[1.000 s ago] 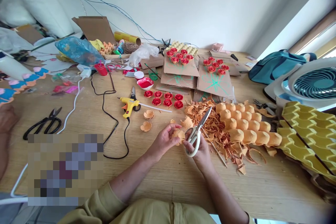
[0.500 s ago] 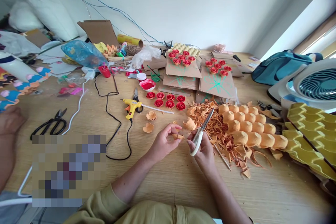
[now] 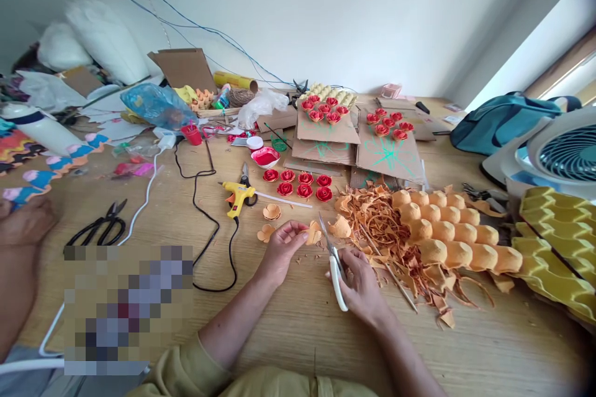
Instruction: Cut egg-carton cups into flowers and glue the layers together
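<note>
Between thumb and fingers, my left hand pinches a small orange egg-carton piece cut with petal shapes. My right hand grips white-handled scissors, whose blades point up and away, just right of that piece and apart from it. An uncut orange carton cup lies beyond the blades. Left of my left hand are a stack of orange petal cups and a flat flower-shaped cut-out, partly behind my fingers. Red paper roses stand in two rows farther back.
Orange scraps pile up beside an orange egg tray, with a yellow tray at far right. A yellow glue gun, its black cord and black-handled scissors lie to the left. Another person's hand rests at the left edge.
My right hand has turned the scissors so the blades now point up and left toward the carton piece. My left hand has tilted the piece upright. The whole view has shifted slightly.
</note>
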The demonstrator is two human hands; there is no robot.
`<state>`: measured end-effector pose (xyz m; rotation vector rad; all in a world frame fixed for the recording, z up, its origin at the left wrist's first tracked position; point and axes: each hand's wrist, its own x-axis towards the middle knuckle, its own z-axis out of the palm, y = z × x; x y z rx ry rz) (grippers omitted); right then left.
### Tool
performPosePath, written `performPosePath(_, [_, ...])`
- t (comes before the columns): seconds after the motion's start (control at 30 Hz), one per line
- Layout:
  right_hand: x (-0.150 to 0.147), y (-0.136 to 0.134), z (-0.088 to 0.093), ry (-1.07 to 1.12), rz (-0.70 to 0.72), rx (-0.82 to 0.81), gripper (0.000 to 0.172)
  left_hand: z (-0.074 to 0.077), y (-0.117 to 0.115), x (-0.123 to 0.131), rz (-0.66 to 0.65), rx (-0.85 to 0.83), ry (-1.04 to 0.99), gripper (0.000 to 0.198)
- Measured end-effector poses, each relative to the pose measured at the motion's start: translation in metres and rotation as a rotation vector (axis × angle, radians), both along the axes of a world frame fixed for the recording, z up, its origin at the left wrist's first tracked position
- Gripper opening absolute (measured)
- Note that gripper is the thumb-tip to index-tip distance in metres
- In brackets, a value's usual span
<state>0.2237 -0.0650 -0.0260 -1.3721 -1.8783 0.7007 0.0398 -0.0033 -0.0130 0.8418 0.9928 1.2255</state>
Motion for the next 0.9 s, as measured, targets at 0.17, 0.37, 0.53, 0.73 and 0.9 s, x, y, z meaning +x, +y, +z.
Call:
performPosePath(0.17, [0.0010,0.0016,-0.0008,-0.198,0.019,0.109,0.022,0.0044,0.0015,0.0008,0.021,-0.062,-0.096,0.027])
performPosePath(0.37, [0.0008,0.0017,0.0020,-0.314,-0.022,0.148,0.019,0.0037,0.0015,0.0011,0.017,-0.057,-0.098,0.025])
performPosePath(0.53, [0.0000,0.0010,0.0044,-0.328,-0.018,0.135,0.020,0.0013,0.0001,0.0009,-0.035,-0.033,-0.079,0.023])
performPosePath(0.73, [-0.0006,0.0013,0.0042,-0.327,-0.016,0.142,0.017,-0.0003,-0.0031,0.0027,-0.088,-0.023,-0.064,0.021])
performPosePath(0.9, [-0.0006,0.0014,0.0042,-0.326,-0.008,0.159,0.015,0.0004,-0.0050,0.0047,-0.132,-0.025,-0.083,0.021])
